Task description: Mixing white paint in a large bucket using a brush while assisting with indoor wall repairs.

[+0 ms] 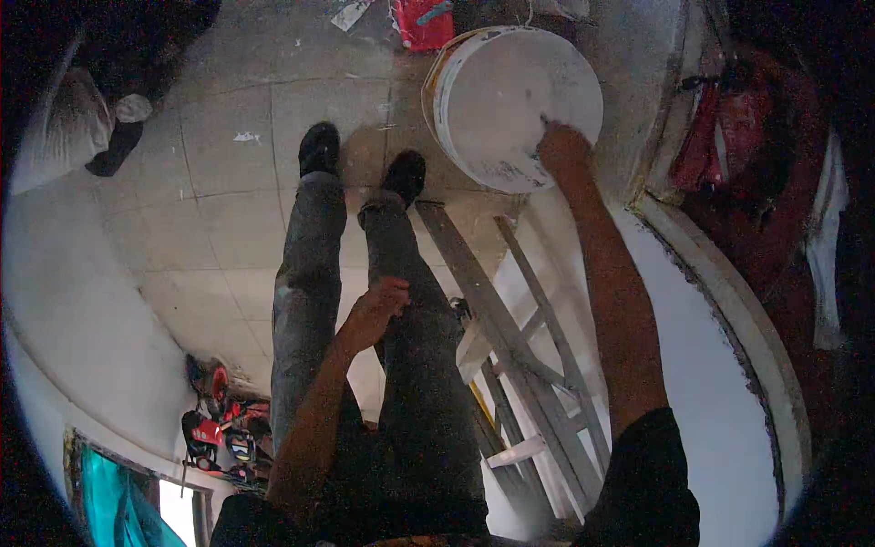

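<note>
Left hand (375, 312): held before our right thigh, fingers loosely bent; we see nothing in them, but cannot tell whether they touch the trouser leg
Wooden ladder (483, 296): between our forearms, to the right of our left hand
Right hand (566, 153): reached out over the bucket, fingers bent in, seemingly round a small dark piece (544, 119)
White bucket (443, 114): under our right hand, beyond our shoes; we cannot tell whether its pale top is a lid or contents
Work at the bucket: our right hand is already there; how much is done or left we cannot judge
Red object (425, 25): beyond the bucket, left of our right hand
</note>
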`<state>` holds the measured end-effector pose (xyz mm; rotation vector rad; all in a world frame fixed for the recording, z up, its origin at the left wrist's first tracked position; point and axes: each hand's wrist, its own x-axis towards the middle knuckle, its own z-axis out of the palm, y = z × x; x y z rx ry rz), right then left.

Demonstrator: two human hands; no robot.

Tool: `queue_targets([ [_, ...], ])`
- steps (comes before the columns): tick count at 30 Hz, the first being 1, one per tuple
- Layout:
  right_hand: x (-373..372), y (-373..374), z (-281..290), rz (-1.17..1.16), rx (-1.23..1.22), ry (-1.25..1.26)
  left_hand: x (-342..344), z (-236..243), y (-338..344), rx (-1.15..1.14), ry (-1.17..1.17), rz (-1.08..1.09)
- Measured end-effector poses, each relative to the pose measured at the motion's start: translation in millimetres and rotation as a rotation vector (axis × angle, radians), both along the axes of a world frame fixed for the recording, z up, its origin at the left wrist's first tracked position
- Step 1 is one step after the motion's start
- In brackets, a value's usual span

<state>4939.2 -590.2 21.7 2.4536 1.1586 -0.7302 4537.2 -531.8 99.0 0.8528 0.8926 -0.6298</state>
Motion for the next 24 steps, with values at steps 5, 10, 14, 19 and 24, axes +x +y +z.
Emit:
queue_targets([
  [5, -45.9, -6.4, -14.8, 0.197, -0.128, 0.302, -25.7, -22.1, -13.9, 0.006, -0.407, 0.343],
  [10, -42.7, 22.7, -6.2, 0.034, 0.096, 0.22, -8.9, -3.1, -11.2, 0.078, -0.375, 0.403],
  [14, 9.4, 9.2, 2.5, 0.111, 0.071, 0.072, 15.1, 4.0, -12.0, -0.021, -0.113, 0.062],
  [19, -4.9, 29.7, 22.4, -0.14, -0.064, 0.05, -27.0, -9.1, 0.6, -0.202, -0.194, 0.438],
  [24, -39.5, 5.2, 14.7, 0.022, -0.08, 0.272, -26.7, -16.7, -5.8, -0.195, -0.115, 0.346],
])
